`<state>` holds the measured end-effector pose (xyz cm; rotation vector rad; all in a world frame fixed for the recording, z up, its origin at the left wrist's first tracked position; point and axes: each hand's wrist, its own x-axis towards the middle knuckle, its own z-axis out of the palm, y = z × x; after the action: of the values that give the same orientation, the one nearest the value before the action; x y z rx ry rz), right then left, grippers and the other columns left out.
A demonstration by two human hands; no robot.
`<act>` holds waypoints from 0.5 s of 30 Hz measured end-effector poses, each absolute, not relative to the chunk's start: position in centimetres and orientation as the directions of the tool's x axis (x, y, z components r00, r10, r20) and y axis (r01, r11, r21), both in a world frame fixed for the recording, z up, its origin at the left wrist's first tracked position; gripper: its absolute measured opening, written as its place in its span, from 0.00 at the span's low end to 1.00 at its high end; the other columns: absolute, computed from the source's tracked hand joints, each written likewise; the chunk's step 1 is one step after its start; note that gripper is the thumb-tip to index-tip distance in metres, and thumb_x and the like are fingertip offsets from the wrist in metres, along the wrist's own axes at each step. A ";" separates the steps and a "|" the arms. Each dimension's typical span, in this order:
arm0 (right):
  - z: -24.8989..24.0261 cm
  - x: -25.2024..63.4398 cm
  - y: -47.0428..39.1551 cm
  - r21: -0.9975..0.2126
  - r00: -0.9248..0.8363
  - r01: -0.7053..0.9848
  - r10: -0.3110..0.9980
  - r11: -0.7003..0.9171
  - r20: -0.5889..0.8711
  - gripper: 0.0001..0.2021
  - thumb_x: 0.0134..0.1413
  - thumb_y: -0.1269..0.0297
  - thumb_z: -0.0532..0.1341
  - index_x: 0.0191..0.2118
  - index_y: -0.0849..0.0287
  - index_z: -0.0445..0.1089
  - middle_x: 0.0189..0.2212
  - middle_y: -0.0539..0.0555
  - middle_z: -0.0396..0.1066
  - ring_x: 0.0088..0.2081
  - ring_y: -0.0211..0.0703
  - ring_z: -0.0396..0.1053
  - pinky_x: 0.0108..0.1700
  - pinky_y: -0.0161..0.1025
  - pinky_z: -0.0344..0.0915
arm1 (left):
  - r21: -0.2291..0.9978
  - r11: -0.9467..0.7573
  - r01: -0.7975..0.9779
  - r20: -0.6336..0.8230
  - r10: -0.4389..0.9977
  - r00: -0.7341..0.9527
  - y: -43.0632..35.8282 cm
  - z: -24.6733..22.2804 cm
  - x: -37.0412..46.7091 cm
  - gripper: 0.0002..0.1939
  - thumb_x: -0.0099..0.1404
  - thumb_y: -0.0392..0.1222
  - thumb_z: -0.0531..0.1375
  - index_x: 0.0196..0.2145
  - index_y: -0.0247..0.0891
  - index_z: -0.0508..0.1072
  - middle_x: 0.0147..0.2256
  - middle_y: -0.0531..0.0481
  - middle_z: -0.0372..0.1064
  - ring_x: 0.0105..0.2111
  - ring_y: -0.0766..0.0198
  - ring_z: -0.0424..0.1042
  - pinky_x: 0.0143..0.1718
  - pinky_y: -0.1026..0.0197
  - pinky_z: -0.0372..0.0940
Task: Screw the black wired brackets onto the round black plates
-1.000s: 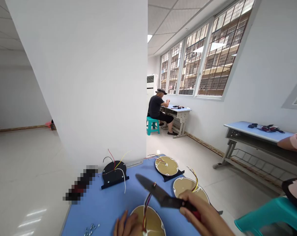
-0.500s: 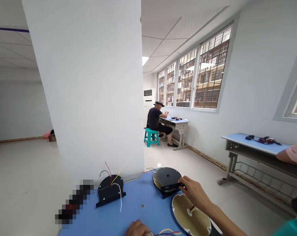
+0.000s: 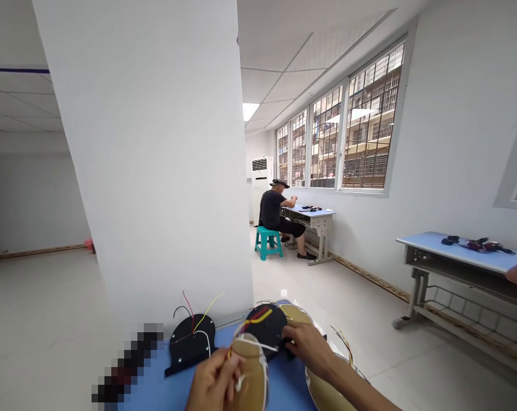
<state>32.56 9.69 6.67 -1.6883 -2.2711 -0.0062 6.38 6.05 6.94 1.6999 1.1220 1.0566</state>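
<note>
My left hand is closed in a pinch on a bundle of red, yellow and white wires. The wires rise beside an upturned oval shell with a tan inside; whether this hand also bears the shell is hidden. My right hand grips the near right edge of a black round plate with a straight flange. Behind the plate lies a second tan-lined shell. Under my right forearm rests another tan-lined shell, with thin wires standing up near it.
A black plate with coloured wires sits at left on the blue table. A dark pixelated object lies on the left edge. A white pillar stands ahead. A seated person works at a far desk; another desk is right.
My left hand has risen from the table with wires, and an oval shell is now tilted up beside it. My right hand has shifted the black plate left, baring the shell behind.
</note>
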 end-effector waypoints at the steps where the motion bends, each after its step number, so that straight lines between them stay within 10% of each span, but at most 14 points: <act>1: 6.6 31.6 9.9 -0.178 -0.276 0.931 0.932 0.320 0.233 0.12 0.51 0.79 0.58 0.34 0.56 0.75 0.34 0.51 0.75 0.39 0.44 0.73 0.40 0.37 0.64 | 0.933 -0.290 0.212 0.247 0.946 0.209 7.0 8.2 6.6 0.32 0.61 0.70 0.51 0.33 0.35 0.76 0.24 0.54 0.69 0.16 0.72 0.61 0.24 0.65 0.59; 8: 5.3 27.0 10.9 -0.137 -0.307 0.933 0.935 0.333 0.178 0.08 0.63 0.62 0.60 0.38 0.62 0.71 0.36 0.51 0.74 0.37 0.41 0.73 0.42 0.44 0.70 | 0.900 -0.298 0.318 0.255 0.952 0.170 14.8 9.3 9.6 0.30 0.63 0.67 0.48 0.31 0.35 0.72 0.22 0.56 0.64 0.18 0.70 0.61 0.24 0.64 0.60; 15: 1.6 25.9 11.8 -0.029 -0.265 0.959 0.931 0.281 0.249 0.06 0.57 0.77 0.61 0.33 0.62 0.73 0.31 0.53 0.77 0.32 0.42 0.75 0.35 0.38 0.70 | 0.791 -0.221 0.571 0.111 0.969 0.221 19.2 6.0 12.7 0.15 0.69 0.50 0.56 0.34 0.35 0.72 0.30 0.55 0.71 0.28 0.68 0.71 0.32 0.60 0.69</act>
<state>25.92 11.83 1.64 -1.7529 -2.3313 -0.1881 12.72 19.21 6.04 1.8830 1.4188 0.8301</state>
